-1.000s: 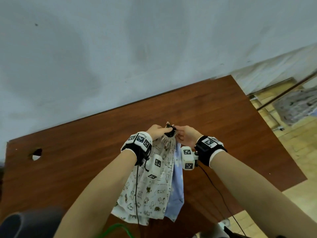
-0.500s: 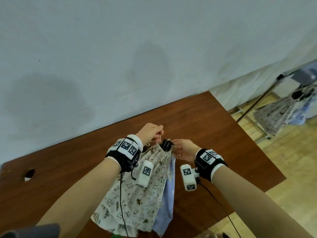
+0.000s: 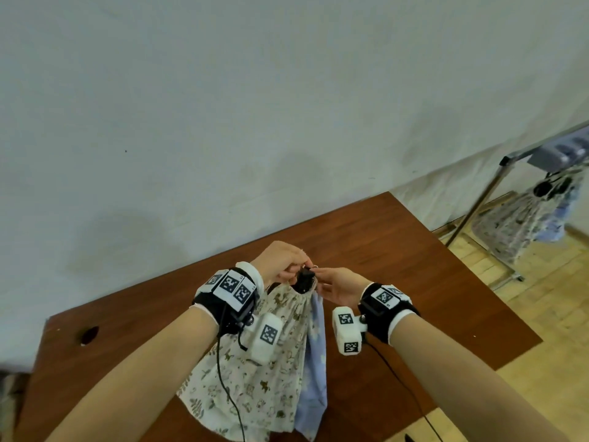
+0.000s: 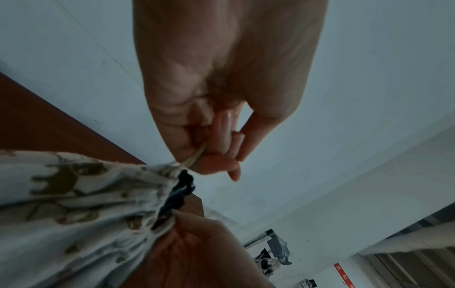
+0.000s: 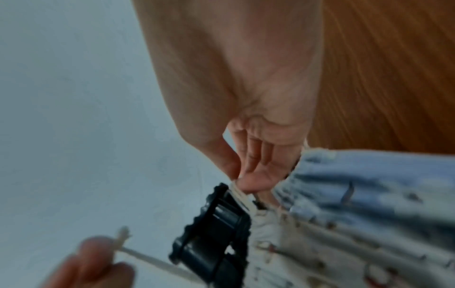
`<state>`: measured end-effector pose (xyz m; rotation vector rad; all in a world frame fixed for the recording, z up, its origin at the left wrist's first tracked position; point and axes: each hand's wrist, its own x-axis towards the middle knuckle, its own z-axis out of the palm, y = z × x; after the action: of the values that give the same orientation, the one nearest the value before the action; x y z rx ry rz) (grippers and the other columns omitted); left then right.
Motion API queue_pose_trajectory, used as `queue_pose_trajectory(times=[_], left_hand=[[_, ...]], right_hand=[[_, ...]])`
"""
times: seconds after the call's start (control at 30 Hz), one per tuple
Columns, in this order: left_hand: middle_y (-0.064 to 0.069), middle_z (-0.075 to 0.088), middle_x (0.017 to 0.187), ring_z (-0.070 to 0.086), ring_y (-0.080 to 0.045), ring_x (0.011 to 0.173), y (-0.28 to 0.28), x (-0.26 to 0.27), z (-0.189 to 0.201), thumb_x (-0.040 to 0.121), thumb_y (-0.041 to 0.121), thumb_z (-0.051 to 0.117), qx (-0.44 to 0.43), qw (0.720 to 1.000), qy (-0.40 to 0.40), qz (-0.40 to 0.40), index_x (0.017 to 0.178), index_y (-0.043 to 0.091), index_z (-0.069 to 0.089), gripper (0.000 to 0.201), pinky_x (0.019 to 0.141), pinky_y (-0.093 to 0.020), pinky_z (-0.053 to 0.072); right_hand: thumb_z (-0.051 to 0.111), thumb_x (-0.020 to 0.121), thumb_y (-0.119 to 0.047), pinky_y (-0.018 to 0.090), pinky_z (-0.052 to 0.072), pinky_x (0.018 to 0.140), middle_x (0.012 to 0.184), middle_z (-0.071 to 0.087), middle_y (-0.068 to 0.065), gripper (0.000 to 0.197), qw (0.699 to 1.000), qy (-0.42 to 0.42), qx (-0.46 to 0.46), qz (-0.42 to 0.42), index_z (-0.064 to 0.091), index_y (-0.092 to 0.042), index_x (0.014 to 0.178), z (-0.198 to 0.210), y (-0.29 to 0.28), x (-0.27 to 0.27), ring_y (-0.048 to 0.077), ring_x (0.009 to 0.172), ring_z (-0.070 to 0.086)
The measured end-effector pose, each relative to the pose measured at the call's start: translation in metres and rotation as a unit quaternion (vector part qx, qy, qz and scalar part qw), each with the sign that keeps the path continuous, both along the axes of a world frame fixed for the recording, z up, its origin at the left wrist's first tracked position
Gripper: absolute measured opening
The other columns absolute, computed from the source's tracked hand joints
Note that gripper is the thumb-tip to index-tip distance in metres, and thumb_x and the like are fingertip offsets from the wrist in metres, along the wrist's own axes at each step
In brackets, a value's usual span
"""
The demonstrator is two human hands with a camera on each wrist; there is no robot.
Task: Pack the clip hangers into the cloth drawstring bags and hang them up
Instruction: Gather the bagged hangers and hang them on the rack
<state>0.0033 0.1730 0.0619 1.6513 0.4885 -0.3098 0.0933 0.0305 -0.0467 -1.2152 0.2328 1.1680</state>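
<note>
Fingers of left hand (image 3: 280, 261) and right hand (image 3: 339, 287) pinch drawstrings at the gathered bag (image 3: 255, 374) mouth around a black clip hanger (image 3: 305, 280).

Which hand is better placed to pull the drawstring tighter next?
Probably the left hand: it already pinches the drawstring. The right hand grips the gathered bag beside the black clip.

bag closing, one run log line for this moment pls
left hand pinches cord | right hand pinches cord | printed bag cinched, black clip hanger protruding
</note>
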Motion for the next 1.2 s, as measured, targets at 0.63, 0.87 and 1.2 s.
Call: queue_pose_trajectory(times=[0.63, 0.87, 1.2], left_hand=[[-0.011, 0.067, 0.083, 0.063, -0.021, 0.073, 0.031, -0.026, 0.025, 0.091, 0.016, 0.06, -0.022, 0.995, -0.072, 0.059, 0.096, 0.003, 0.071, 0.017, 0.057, -0.025, 0.046], [-0.019, 0.07, 0.093, 0.069, -0.027, 0.078, -0.024, 0.013, 0.108, 0.092, 0.032, 0.058, -0.027, 0.988, -0.145, -0.033, 0.112, 0.001, 0.067, 0.038, 0.075, -0.037, 0.058], [-0.02, 0.067, 0.093, 0.067, -0.029, 0.087, -0.145, 0.115, 0.173, 0.094, 0.036, 0.054, -0.002, 0.966, -0.17, -0.195, 0.118, 0.002, 0.064, 0.043, 0.089, -0.036, 0.055]], right_hand=[[0.035, 0.085, 0.009, 0.029, 0.043, 0.074, 0.079, 0.062, 0.004, 0.037, 0.973, -0.105, 0.2, 0.04, 0.057, -0.007, 0.109, 0.111, 0.002, -0.01, 0.018, 0.074, 0.056], [0.045, 0.089, 0.016, 0.032, 0.059, 0.063, 0.086, 0.07, 0.023, 0.037, 0.904, -0.377, 0.169, 0.108, 0.059, -0.008, 0.113, 0.208, -0.037, -0.005, 0.024, 0.064, 0.069], [0.065, 0.078, -0.006, 0.033, 0.058, 0.076, 0.069, 0.074, 0.003, 0.025, 0.768, -0.63, -0.081, -0.081, 0.071, -0.024, 0.094, 0.259, -0.16, 0.046, 0.022, 0.071, 0.071]])
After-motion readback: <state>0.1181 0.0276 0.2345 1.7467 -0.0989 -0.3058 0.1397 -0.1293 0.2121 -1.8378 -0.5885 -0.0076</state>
